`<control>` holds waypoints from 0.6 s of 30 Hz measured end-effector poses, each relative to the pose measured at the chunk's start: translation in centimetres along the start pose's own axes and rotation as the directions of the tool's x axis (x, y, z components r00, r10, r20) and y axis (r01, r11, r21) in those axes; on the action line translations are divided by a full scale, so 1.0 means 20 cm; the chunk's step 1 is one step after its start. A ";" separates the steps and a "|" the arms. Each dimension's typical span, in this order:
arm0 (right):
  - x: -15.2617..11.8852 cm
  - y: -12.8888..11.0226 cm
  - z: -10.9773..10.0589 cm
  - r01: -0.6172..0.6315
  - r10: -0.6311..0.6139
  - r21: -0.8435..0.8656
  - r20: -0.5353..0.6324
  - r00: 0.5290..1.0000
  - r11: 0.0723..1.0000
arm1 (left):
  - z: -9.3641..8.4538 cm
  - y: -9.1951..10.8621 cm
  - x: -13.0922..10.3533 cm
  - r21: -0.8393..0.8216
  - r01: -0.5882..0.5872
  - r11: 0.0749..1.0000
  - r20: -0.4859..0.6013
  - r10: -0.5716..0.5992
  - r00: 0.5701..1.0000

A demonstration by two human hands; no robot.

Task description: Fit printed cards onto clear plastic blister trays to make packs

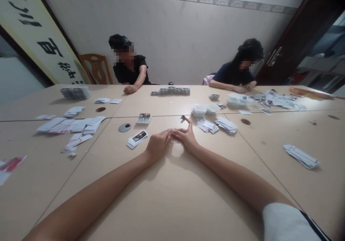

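Observation:
In the middle of the table my left hand (159, 143) has its fingers closed, their tips meeting those of my right hand (188, 139). Beneath and between the fingertips shows part of a small pale piece with a red edge (175, 141); the fingers hide most of it. The index finger of my right hand is raised, with a small dark printed sticker (183, 118) at its tip. Just left of my hands lies a stack of white cards with a dark printed one on top (137, 138). Behind that sits a clear plastic box with a dark label (143, 118).
Loose piles of white cards lie left (70, 125) and right (225, 125) of my hands, plus one stack (301, 157) farther right. Clear boxes (199, 110) stand behind. Two people sit across, near rows of boxes (170, 90) and scattered cards (280, 100).

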State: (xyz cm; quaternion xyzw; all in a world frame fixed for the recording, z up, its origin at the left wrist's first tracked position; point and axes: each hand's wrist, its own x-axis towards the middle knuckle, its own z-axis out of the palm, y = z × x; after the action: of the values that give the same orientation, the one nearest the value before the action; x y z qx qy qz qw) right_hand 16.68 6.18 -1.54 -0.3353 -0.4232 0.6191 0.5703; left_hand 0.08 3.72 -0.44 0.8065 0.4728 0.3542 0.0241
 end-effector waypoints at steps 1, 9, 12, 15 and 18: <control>0.00 0.00 0.00 -0.002 0.002 0.004 0.002 1.000 1.000 | 0.00 0.00 0.00 0.008 -0.001 1.000 -0.002 0.001 1.000; 0.01 0.00 0.00 -0.011 0.011 0.034 -0.001 1.000 0.999 | 0.01 0.01 0.00 0.053 0.008 0.999 -0.034 -0.006 0.999; 0.01 0.00 0.00 -0.017 0.017 0.049 0.003 1.000 0.999 | 0.02 0.00 0.00 0.056 0.011 0.998 -0.043 -0.008 0.999; 0.01 0.00 -0.01 -0.024 0.024 0.074 0.006 1.000 0.997 | 0.02 0.01 0.00 0.042 -0.001 0.999 -0.041 0.003 0.999; 0.02 -0.01 -0.01 -0.032 0.031 0.101 0.007 0.999 0.994 | 0.01 0.02 0.01 0.024 -0.015 1.000 -0.042 0.016 0.999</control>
State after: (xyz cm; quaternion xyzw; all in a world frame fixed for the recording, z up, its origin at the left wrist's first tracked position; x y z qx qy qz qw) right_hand 16.82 6.61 -1.39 -0.3109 -0.3877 0.6495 0.5755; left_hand 0.50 3.71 -0.43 0.8028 0.4711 0.3655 0.0017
